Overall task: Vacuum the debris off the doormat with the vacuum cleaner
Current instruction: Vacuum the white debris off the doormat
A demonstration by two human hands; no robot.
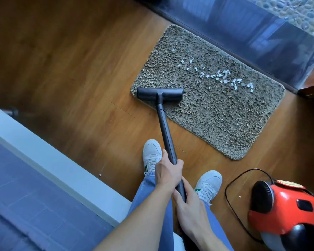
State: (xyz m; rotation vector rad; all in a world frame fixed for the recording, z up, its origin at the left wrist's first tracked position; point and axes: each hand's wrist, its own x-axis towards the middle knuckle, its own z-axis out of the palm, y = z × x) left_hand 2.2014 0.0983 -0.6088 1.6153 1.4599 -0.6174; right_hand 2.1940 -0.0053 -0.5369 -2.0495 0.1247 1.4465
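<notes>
A shaggy grey-brown doormat (216, 113) lies on the wooden floor. White paper scraps (223, 77) are strewn across its far right part. The black floor nozzle (159, 94) rests on the mat's near left corner. A dark wand (166, 131) runs from the nozzle back to me. My left hand (168, 172) is wrapped around the wand. My right hand (190, 207) grips the wand just below it. The red and black vacuum body (286, 212) sits on the floor at the lower right.
A black power cord (230, 201) loops on the floor beside the vacuum body. My two white sneakers (151, 154) stand near the mat's front edge. A white-edged bed or bench (49, 167) fills the lower left. A glass door sill (243, 42) runs behind the mat.
</notes>
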